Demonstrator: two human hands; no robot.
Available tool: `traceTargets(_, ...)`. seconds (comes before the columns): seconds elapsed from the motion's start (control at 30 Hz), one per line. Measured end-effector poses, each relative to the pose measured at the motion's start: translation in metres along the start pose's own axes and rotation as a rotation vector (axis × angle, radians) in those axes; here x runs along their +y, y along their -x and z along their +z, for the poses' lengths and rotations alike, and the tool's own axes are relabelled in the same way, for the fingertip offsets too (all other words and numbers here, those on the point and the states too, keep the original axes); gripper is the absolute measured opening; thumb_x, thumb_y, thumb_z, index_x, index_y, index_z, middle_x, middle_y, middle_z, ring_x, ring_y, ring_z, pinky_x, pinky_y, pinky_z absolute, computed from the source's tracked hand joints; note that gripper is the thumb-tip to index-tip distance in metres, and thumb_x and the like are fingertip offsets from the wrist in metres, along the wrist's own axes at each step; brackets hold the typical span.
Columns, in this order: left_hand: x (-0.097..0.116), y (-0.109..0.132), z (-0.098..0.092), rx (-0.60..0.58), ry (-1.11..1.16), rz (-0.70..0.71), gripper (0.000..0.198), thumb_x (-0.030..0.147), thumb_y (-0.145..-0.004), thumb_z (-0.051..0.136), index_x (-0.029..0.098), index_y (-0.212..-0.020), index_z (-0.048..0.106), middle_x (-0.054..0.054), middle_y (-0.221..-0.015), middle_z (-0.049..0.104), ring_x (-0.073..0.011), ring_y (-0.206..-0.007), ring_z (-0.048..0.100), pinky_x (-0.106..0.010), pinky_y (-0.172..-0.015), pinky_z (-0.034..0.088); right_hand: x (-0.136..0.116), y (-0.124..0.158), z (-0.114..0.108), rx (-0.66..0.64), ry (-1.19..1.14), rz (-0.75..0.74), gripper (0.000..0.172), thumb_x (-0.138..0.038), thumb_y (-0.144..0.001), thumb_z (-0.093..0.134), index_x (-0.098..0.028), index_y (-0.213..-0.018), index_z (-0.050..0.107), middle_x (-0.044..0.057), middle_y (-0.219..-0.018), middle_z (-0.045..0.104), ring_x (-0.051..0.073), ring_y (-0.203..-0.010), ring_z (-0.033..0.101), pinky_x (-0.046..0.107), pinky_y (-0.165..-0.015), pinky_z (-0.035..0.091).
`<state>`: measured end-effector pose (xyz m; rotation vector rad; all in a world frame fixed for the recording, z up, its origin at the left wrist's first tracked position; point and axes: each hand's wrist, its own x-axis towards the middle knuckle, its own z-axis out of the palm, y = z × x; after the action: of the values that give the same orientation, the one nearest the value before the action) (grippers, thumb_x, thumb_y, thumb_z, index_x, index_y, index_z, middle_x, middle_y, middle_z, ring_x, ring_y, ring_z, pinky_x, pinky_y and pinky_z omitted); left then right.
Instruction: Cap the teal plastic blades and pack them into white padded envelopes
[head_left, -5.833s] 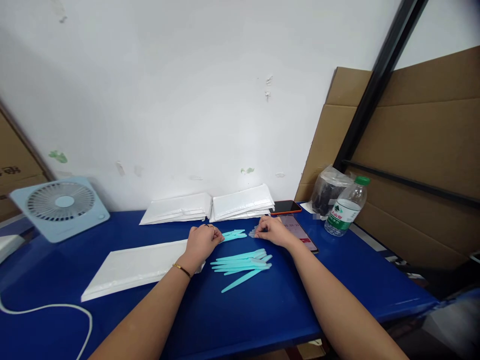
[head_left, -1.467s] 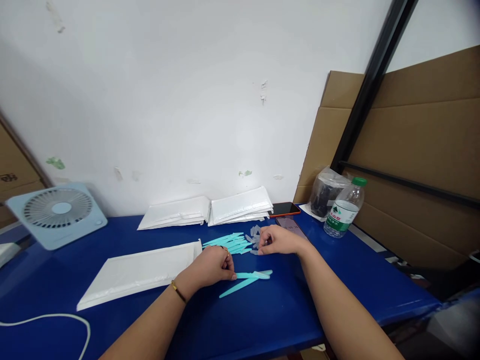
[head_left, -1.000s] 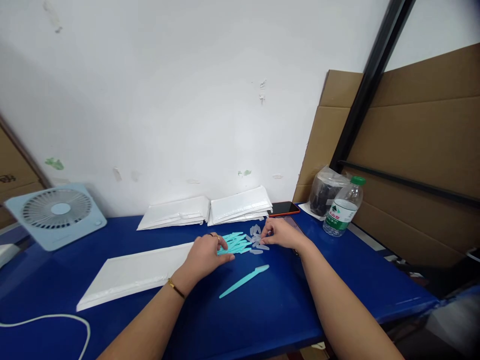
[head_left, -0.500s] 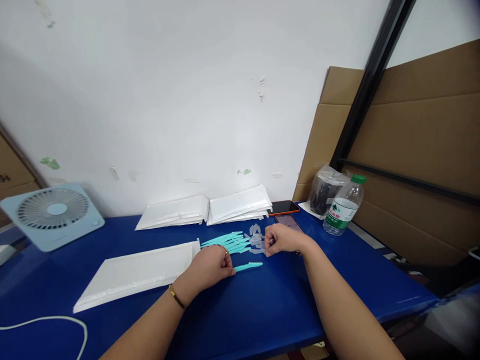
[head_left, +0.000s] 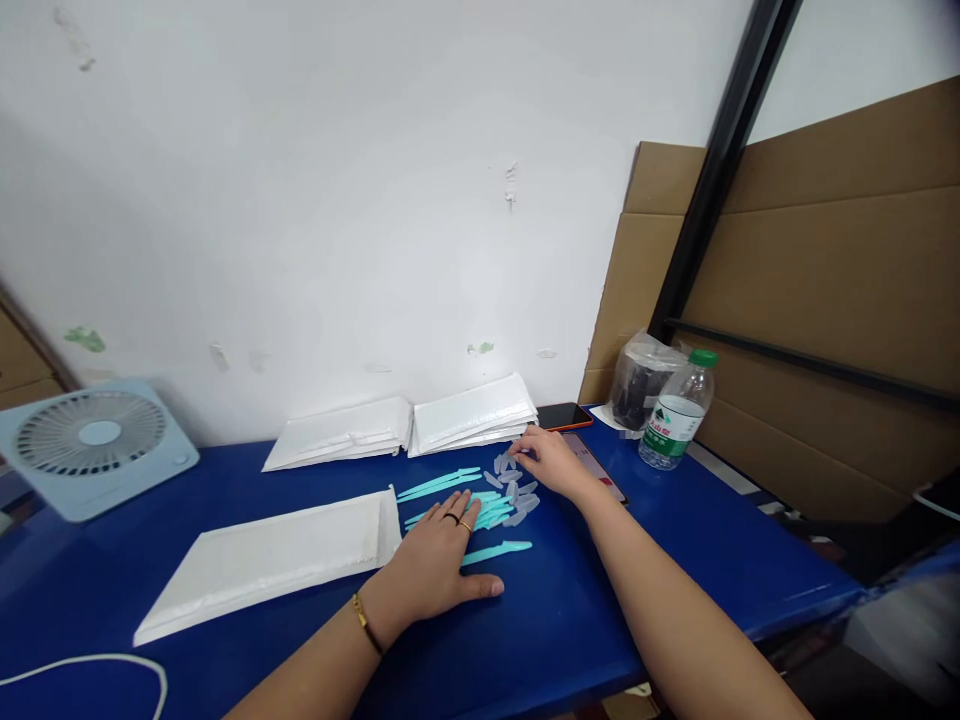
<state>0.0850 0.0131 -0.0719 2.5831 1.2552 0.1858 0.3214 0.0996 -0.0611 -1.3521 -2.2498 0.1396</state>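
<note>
Most teal sticks (head_left: 450, 485) piled; one lies loose at 3 o'clock. Left hand (head_left: 439, 555) flat and splayed, right hand (head_left: 547, 462) fingering clear caps (head_left: 514, 490).

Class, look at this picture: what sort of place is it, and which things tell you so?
Probably a small packing bench: stacked white mailers, a heap of teal tools on a blue table, and flattened cardboard against the wall.

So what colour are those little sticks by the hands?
Turquoise. The sticks lie on the blue table, partly under the left hand; the head view shows them.
</note>
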Motion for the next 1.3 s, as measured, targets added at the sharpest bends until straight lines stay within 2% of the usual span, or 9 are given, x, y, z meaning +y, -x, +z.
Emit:
traceTargets(0.1, -0.001, -0.002, -0.006, 0.057, 0.011, -0.012, 0.083, 0.072, -0.073, 0.037, 0.022, -0.139, 0.024, -0.009, -0.144, 0.028, -0.0266, -0.131, 0.025, -0.039, -0.106, 0.023, -0.005, -0.003, 0.013, -0.008, 0.036, -0.06, 0.02, -0.023, -0.082, 0.053, -0.024, -0.094, 0.068, 0.005, -0.092, 0.061, 0.018, -0.091, 0.051, 0.03, -0.08, 0.032)
traceTargets(0.2, -0.012, -0.007, -0.01, 0.123, -0.041, -0.121, 0.079, 0.07, -0.077, 0.031, 0.019, -0.138, 0.028, -0.012, -0.143, 0.029, -0.0269, -0.132, 0.024, -0.042, -0.107, 0.02, -0.007, -0.006, 0.02, -0.059, 0.078, -0.116, 0.017, -0.028, -0.081, 0.055, -0.025, -0.09, 0.069, 0.004, -0.094, 0.063, 0.02, -0.094, 0.05, 0.034, -0.082, 0.029)
traceTargets(0.33, -0.024, -0.007, -0.012, 0.066, -0.075, -0.142, 0.076, 0.07, -0.077, 0.03, 0.019, -0.134, 0.036, -0.012, -0.14, 0.034, -0.0273, -0.13, 0.028, -0.046, -0.106, 0.018, -0.002, -0.006, 0.019, -0.111, 0.053, -0.139, 0.014, -0.021, -0.077, 0.058, -0.026, -0.081, 0.07, 0.001, -0.093, 0.067, 0.019, -0.094, 0.052, 0.033, -0.085, 0.028)
traceTargets(0.47, -0.021, -0.003, -0.016, 0.039, -0.038, -0.112, 0.074, 0.071, -0.076, 0.031, 0.023, -0.132, 0.039, -0.01, -0.136, 0.041, -0.0269, -0.126, 0.035, -0.044, -0.104, 0.022, 0.005, -0.005, 0.015, -0.105, -0.014, -0.078, 0.012, -0.02, -0.074, 0.059, -0.024, -0.079, 0.069, 0.0, -0.086, 0.069, 0.016, -0.086, 0.056, 0.03, -0.083, 0.03)
traceTargets(0.63, -0.013, -0.004, -0.019, 0.04, -0.008, -0.128, 0.076, 0.07, -0.077, 0.031, 0.021, -0.135, 0.034, -0.011, -0.136, 0.041, -0.0262, -0.126, 0.035, -0.045, -0.105, 0.02, 0.005, -0.007, 0.019, -0.019, 0.058, 0.021, 0.013, -0.035, -0.072, 0.064, -0.023, -0.074, 0.07, 0.002, -0.088, 0.066, 0.02, -0.09, 0.052, 0.033, -0.083, 0.027)
traceTargets(0.73, -0.014, -0.006, -0.019, 0.048, -0.003, -0.142, 0.077, 0.07, -0.077, 0.032, 0.021, -0.136, 0.031, -0.012, -0.137, 0.04, -0.0263, -0.125, 0.037, -0.045, -0.105, 0.019, 0.002, -0.009, 0.023, -0.048, 0.065, 0.009, 0.01, -0.033, -0.073, 0.064, -0.025, -0.071, 0.071, 0.002, -0.087, 0.064, 0.019, -0.09, 0.05, 0.034, -0.082, 0.025)
traceTargets(1.03, -0.021, -0.009, -0.016, 0.049, 0.027, -0.097, 0.08, 0.071, -0.076, 0.032, 0.023, -0.139, 0.022, -0.009, -0.139, 0.038, -0.0265, -0.127, 0.033, -0.045, -0.106, 0.016, -0.002, -0.013, 0.035, -0.073, 0.022, -0.016, 0.012, -0.035, -0.077, 0.061, -0.03, -0.081, 0.072, 0.002, -0.095, 0.06, 0.02, -0.096, 0.047, 0.036, -0.082, 0.024)
traceTargets(1.2, -0.023, -0.015, -0.013, 0.053, 0.053, -0.078, 0.078, 0.07, -0.078, 0.029, 0.024, -0.141, 0.018, -0.008, -0.14, 0.036, -0.0263, -0.128, 0.032, -0.047, -0.106, 0.013, -0.005, -0.017, 0.045, -0.052, 0.015, -0.023, 0.012, -0.034, -0.077, 0.062, -0.03, -0.082, 0.071, 0.001, -0.096, 0.059, 0.02, -0.097, 0.045, 0.037, -0.083, 0.023)
traceTargets(1.3, -0.023, -0.017, -0.011, 0.054, 0.044, -0.077, 0.078, 0.069, -0.079, 0.027, 0.024, -0.141, 0.016, -0.008, -0.141, 0.034, -0.0259, -0.129, 0.03, -0.048, -0.107, 0.01, -0.006, -0.017, 0.044, -0.026, 0.022, -0.022, 0.011, -0.035, -0.077, 0.061, -0.031, -0.082, 0.071, 0.001, -0.099, 0.059, 0.02, -0.098, 0.045, 0.038, -0.085, 0.021)
